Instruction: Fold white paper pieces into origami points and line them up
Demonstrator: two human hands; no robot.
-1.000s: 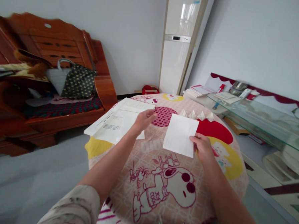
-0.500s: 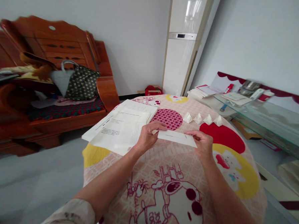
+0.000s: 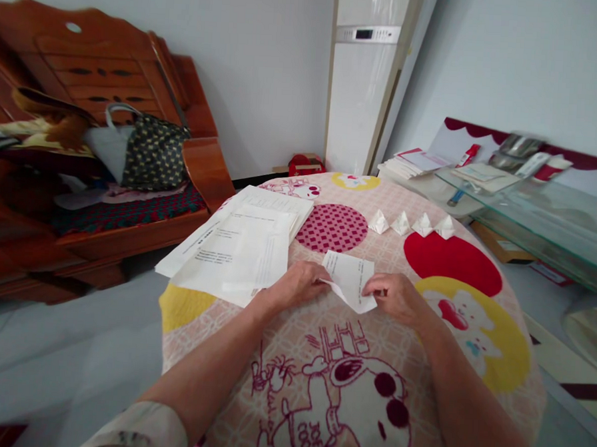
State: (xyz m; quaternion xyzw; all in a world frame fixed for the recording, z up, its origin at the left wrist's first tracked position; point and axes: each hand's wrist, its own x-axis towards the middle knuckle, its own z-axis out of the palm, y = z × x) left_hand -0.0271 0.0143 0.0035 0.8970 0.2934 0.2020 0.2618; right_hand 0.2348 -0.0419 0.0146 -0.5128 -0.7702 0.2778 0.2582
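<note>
Print on the folded sheet [image 3: 349, 279] is unreadable; left hand [image 3: 298, 287] and right hand [image 3: 399, 299] each pinch it.

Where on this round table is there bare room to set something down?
Bare: the tablecloth near the camera, below the left hand and right hand, and its right side between the folded paper shapes and the right hand. Crowded: far left under the stack of printed sheets; centre, where both hands pinch a folded sheet.

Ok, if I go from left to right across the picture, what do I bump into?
Spotted bag → stack of papers → left hand → folded paper → right hand → glass shelf.
</note>
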